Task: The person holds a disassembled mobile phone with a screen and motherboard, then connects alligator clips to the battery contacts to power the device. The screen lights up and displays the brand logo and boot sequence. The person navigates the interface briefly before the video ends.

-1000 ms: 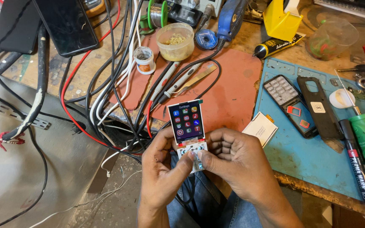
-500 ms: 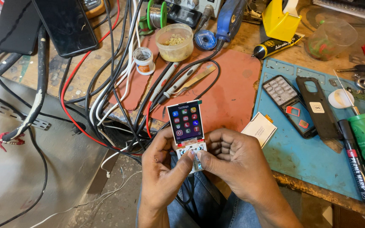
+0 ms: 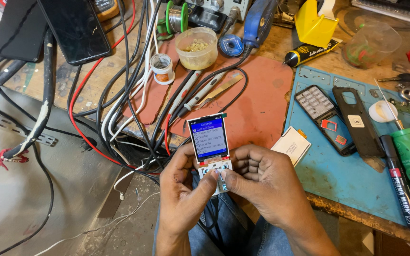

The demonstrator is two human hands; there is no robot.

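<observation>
I hold a small bare phone board (image 3: 209, 144) with a lit blue screen showing a list menu, upright over my lap at the table's front edge. My left hand (image 3: 183, 196) grips its lower left side with the thumb on the white keypad contacts. My right hand (image 3: 257, 182) grips the lower right side, its thumb tip pressing the contacts too. A thin wire runs from the board down between my hands.
A red mat (image 3: 257, 102) and a blue mat (image 3: 352, 166) cover the wooden bench. On the blue mat lie a phone keypad housing (image 3: 321, 116), a black back cover (image 3: 359, 123), a marker (image 3: 399, 182) and a white battery (image 3: 291, 144). Tangled cables (image 3: 119, 109) and probes lie left.
The screen changed from a dark grid of coloured icons to a blue list menu. Both hands stay on the board, thumbs shifted slightly on the contacts.
</observation>
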